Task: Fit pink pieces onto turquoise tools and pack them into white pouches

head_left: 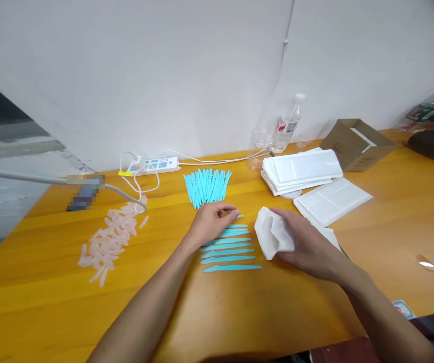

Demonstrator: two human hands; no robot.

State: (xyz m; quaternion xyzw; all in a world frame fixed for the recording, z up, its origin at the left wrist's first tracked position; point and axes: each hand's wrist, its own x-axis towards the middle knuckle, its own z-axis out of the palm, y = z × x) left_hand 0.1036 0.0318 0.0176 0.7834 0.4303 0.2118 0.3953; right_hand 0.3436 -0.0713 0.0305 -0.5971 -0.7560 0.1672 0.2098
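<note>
Several turquoise plastic sticks [232, 267] lie in a row, one above another, on the wooden table. Over the upper end of this row is my left hand [213, 222], its thumb and forefinger closed at the tip of a turquoise stick [240, 216]; the palm hides the rest of that stick. My right hand [304, 242] holds a white paper or plastic bag [272, 234] just right of the row, with the bag's mouth gaping. Behind my left hand a fanned pile of turquoise sticks [206, 186] rests on the table.
Pale pink pieces [107, 242] are scattered at the left, near a blurred phone [85, 194] and a cable. A power strip [162, 165] lies by the wall. Folded white bags [304, 169], a bottle [287, 126] and a cardboard box [357, 146] stand or lie at the back right.
</note>
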